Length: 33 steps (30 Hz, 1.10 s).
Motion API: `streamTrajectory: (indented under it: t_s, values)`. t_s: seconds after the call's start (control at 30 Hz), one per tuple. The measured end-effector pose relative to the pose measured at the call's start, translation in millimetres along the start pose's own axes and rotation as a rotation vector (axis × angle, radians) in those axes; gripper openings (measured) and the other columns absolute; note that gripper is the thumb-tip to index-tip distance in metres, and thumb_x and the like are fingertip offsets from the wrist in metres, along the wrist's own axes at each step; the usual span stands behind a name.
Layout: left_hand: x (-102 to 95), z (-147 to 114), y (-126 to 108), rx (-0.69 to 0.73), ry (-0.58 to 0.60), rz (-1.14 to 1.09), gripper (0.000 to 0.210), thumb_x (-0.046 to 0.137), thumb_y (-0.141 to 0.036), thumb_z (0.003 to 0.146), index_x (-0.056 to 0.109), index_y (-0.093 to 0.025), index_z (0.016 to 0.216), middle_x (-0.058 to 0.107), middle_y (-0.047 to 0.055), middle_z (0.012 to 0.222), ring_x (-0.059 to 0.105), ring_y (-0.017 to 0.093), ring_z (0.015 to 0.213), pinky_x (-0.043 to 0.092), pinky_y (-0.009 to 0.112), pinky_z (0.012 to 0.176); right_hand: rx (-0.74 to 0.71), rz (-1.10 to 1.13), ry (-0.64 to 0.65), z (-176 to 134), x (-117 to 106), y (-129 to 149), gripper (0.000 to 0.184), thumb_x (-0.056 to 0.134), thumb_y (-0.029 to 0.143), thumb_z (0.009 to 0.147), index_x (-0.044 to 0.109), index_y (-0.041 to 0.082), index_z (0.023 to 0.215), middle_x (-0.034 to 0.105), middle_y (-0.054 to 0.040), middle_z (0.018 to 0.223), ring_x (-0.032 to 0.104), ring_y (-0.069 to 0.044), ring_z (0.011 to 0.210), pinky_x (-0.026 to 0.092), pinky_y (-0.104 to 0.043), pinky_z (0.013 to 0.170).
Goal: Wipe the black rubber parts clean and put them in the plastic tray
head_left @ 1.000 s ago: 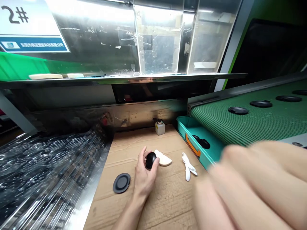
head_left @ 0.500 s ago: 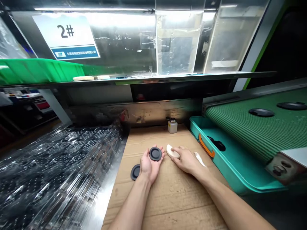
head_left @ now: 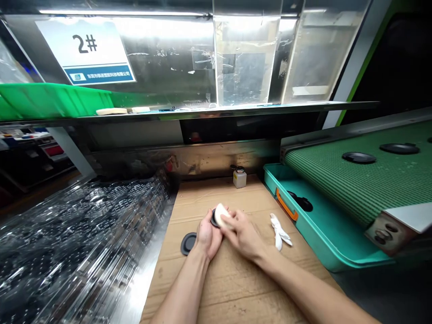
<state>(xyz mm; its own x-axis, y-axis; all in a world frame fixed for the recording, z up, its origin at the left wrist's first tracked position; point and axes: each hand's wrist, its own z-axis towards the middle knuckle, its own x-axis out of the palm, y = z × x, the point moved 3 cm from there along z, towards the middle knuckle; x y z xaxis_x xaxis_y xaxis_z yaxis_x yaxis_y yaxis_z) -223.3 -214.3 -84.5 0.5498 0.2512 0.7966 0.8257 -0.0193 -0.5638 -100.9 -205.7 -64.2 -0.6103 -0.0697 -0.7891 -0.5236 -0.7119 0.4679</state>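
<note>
In the middle of the cardboard sheet (head_left: 232,288), my left hand (head_left: 207,237) holds a small black rounded disc (head_left: 213,219), palm up. My right hand (head_left: 243,236) grips a white sponge pad (head_left: 220,211) and lays it against the disc, which it mostly covers. A second black disc with a raised inner ring (head_left: 188,243) lies on the cardboard beside my left wrist. To the right of my right hand rests a crumpled white item (head_left: 280,231), like a strip of cloth or a glove.
A small white bottle (head_left: 239,179) stands at the cardboard's back edge. At right, a teal bin (head_left: 324,238) holds black parts, under a green conveyor belt (head_left: 324,166) carrying black discs. Clear plastic trays (head_left: 84,238) are stacked at left. A metal shelf (head_left: 202,114) crosses above.
My right hand has picked up the white sponge pad from the cardboard and moved it left onto the disc in my left hand. The white crumpled item now shows fully.
</note>
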Motion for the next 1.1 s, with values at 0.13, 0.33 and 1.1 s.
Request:
streamTrajectory:
  t_s: [0.13,0.33,1.1]
  values:
    - [-1.9,1.4,0.1,-0.006,0.01,0.0,0.031,0.044,-0.031,0.091,0.053,-0.015,0.117,0.058,0.017,0.124,0.062,0.027,0.107,0.052,0.045,0.09,0.009,-0.025,-0.003,3.4,-1.5,-9.4,0.031,0.05,0.036,0.09,0.058,0.031,0.119,0.05,-0.005,0.099,0.051,-0.018,0.088,0.042,-0.028,0.076]
    - [-5.6,5.4,-0.5,0.02,-0.007,-0.014,0.03,0.045,-0.03,0.091,0.052,-0.014,0.116,0.058,0.019,0.125,0.063,0.025,0.103,0.053,0.042,0.088,0.214,0.168,-0.22,12.9,-14.5,-45.5,0.044,0.053,0.031,0.085,0.046,0.022,0.127,0.049,-0.0078,0.11,0.052,-0.02,0.099,0.042,-0.032,0.087]
    - [0.5,3.7,7.4,0.11,-0.043,0.137,0.031,0.049,-0.031,0.09,0.055,-0.016,0.116,0.06,0.015,0.124,0.062,0.025,0.106,0.05,0.043,0.092,0.036,0.235,-0.05,3.5,-24.0,-2.6,0.032,0.061,0.035,0.081,0.059,0.024,0.11,0.059,-0.0023,0.098,0.056,-0.016,0.087,0.041,-0.026,0.078]
